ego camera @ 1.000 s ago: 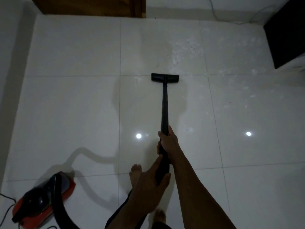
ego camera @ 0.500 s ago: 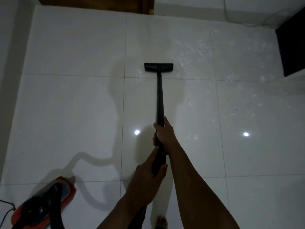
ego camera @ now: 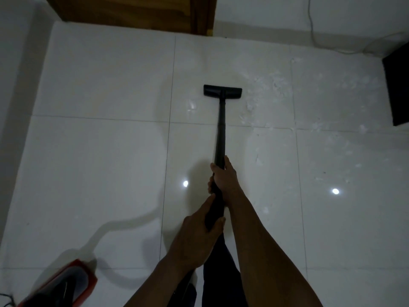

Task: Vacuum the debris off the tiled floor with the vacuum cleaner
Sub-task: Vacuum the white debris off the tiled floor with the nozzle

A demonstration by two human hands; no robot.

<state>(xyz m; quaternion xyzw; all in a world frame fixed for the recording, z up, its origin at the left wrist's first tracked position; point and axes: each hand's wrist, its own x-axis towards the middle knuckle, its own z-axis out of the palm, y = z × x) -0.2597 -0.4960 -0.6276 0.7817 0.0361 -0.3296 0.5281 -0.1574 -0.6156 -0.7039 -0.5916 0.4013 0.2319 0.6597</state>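
1. The light is dim and cool grey over the glossy tiled floor [ego camera: 99, 162].
2. Two small hard glare spots [ego camera: 185, 183] shine nearer the camera than the floor nozzle [ego camera: 222, 93], one slightly to its left and one far to its right, suggesting light from above.
3. Soft shadows lie left of the nozzle: a broad patch beside the wand [ego camera: 220, 138] and a curved hose shadow [ego camera: 124, 222].
4. Grout lines bow outward away from the nozzle.
5. The debris [ego camera: 270, 89] right of the nozzle shows as smeared pale flecks.

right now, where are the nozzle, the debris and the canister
nozzle [ego camera: 222, 92]: head view, middle of the black floor head
debris [ego camera: 269, 89]: head view, dense white patch right of the nozzle
canister [ego camera: 66, 284]: head view, dark top inside the red rim
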